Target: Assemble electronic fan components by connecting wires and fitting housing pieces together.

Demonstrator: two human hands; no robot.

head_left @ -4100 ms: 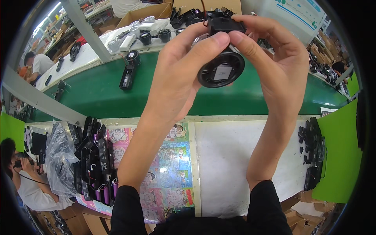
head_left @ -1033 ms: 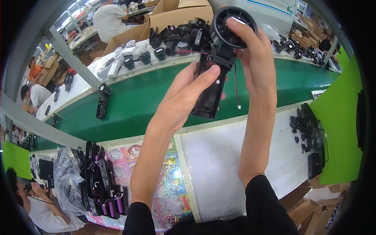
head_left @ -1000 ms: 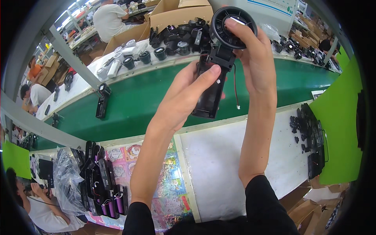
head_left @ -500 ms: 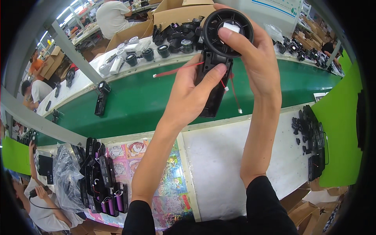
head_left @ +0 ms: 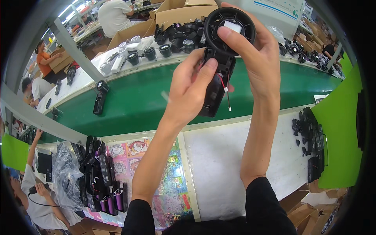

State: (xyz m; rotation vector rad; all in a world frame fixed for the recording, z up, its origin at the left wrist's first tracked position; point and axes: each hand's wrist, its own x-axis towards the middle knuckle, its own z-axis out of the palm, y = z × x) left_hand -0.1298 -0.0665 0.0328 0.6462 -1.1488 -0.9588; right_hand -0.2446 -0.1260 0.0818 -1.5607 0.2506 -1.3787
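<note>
A black handheld fan is held up over the green belt in both my hands. My left hand (head_left: 188,88) wraps round its handle (head_left: 213,100), with the thumb pressed on the upper part. My right hand (head_left: 258,51) grips the round fan head (head_left: 211,29) at the top, its thumb on a white square piece (head_left: 232,27) in the middle. Thin red and dark wires (head_left: 224,81) with small white plugs hang in front of the handle. The fan head's far side is behind my right fingers.
Another black fan body (head_left: 101,98) lies on the green belt (head_left: 137,98). Black battery cases (head_left: 103,172) and a clear plastic bag (head_left: 66,176) sit at left. Small black parts (head_left: 299,129) lie at right. Round fan units (head_left: 149,53) line the far shelf; co-workers sit at left.
The red wire that stuck out left of my left hand no longer shows there; a pale blur is near that hand. The hanging wires have shifted, and my left thumb has moved slightly up-left.
</note>
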